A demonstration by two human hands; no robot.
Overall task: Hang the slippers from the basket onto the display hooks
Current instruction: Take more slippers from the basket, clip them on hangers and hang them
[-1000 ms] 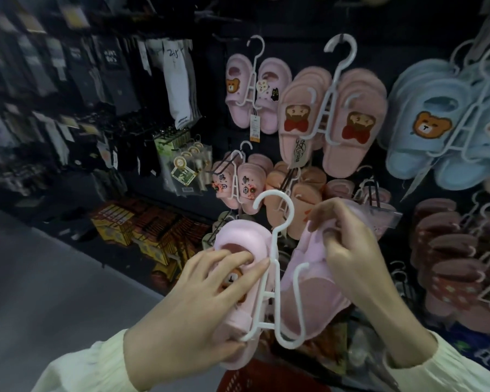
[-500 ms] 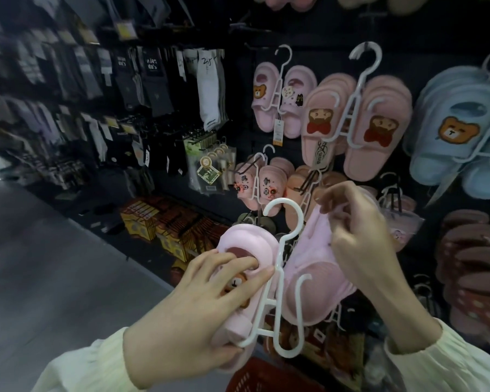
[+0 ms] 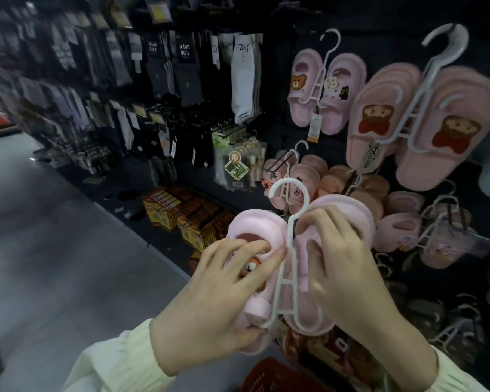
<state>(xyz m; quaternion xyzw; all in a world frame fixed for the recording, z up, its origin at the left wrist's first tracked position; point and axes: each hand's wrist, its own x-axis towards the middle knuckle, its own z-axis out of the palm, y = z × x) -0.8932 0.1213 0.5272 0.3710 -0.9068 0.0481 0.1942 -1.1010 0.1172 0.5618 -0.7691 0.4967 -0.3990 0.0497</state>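
I hold a pair of light pink slippers on a white plastic hanger (image 3: 287,250) in front of the display wall. My left hand (image 3: 210,295) grips the left slipper (image 3: 252,224), which has a brown bear charm. My right hand (image 3: 348,267) lies over the right slipper (image 3: 348,207), fingers pressed on its upper next to the hanger stem. The hanger's hook (image 3: 289,190) points up, free of any display hook. A red basket (image 3: 277,376) shows at the bottom edge, below my hands.
Pink bear slippers (image 3: 331,91) and larger pink slippers (image 3: 425,120) hang on white hangers on the dark wall. More pink pairs (image 3: 309,176) hang lower down. Socks (image 3: 244,80) fill the racks on the left. Boxed goods (image 3: 187,213) sit by the grey floor.
My right hand has come down from the right slipper's top edge onto its upper. The right slipper has swung in beside the left one on the hanger. My view has moved closer to the wall.
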